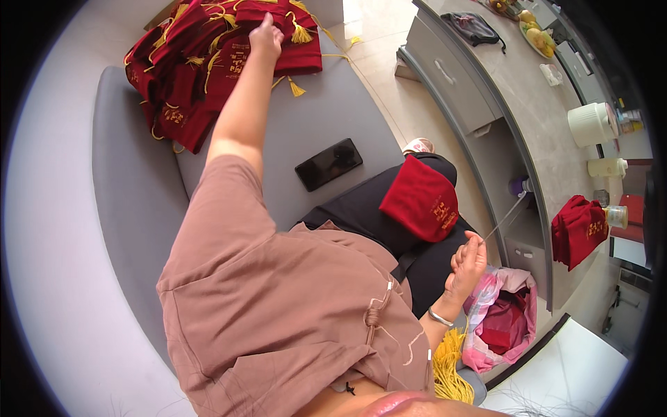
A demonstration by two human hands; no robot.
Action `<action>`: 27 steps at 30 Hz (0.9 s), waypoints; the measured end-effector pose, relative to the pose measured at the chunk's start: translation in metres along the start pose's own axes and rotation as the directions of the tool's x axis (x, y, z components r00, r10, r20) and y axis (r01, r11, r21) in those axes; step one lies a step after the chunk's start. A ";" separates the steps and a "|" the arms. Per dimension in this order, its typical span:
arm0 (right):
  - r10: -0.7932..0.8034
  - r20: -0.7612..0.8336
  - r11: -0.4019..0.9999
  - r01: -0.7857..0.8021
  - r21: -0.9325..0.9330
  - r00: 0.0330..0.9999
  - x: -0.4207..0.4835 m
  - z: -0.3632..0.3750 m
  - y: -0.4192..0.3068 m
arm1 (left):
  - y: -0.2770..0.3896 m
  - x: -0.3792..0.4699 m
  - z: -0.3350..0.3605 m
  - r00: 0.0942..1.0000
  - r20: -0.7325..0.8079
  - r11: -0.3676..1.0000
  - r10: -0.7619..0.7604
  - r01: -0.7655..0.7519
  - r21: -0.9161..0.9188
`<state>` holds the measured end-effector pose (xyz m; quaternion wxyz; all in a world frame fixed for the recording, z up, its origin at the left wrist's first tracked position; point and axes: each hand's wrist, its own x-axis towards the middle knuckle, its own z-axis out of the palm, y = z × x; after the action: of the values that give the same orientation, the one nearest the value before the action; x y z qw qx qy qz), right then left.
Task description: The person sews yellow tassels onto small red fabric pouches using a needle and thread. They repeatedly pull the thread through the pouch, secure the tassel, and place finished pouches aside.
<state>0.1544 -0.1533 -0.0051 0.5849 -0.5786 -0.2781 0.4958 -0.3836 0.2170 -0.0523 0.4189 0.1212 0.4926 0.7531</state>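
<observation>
My left hand [267,37] is stretched out over a heap of dark red cloth drawstring pouches [198,112] with yellow cords and tassels. Its thumb points away and the fingers curl inward; whether they grip cloth is not clear. Between the fingertips of my right hand [467,266] is a long thin metal rod [504,217], slanting up toward the counter. One red pouch [422,200] with gold lettering lies flat across my thighs, close to that hand. Below my right forearm hangs a bundle of yellow cords [451,365].
A black phone [329,164] lies on the grey seat [333,114]. Beside my right hand stands a pink checked bag [529,313] holding red cloth. Folded red pouches [576,232] and a white canister [591,125] rest on the counter [526,83], above drawers [451,73].
</observation>
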 end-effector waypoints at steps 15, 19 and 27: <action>0.088 0.011 0.996 -0.088 -0.034 0.996 -0.006 -0.002 0.027 | -0.057 -0.305 -0.011 0.479 0.606 0.518 -0.635 -0.318 0.794; 0.075 0.015 0.994 -0.074 -0.077 0.997 -0.007 0.002 0.028 | -0.058 -0.359 -0.012 0.362 0.486 0.344 -0.796 -0.390 0.854; 0.001 0.116 0.970 0.027 -0.244 0.993 -0.005 0.015 0.044 | -0.081 -0.367 -0.008 0.506 0.593 0.391 -0.627 -0.454 0.801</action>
<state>0.1279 -0.1589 -0.0437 0.4953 -0.6148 -0.3742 0.4865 -0.1198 -0.0501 -0.0397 0.5067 0.6506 0.5455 0.1500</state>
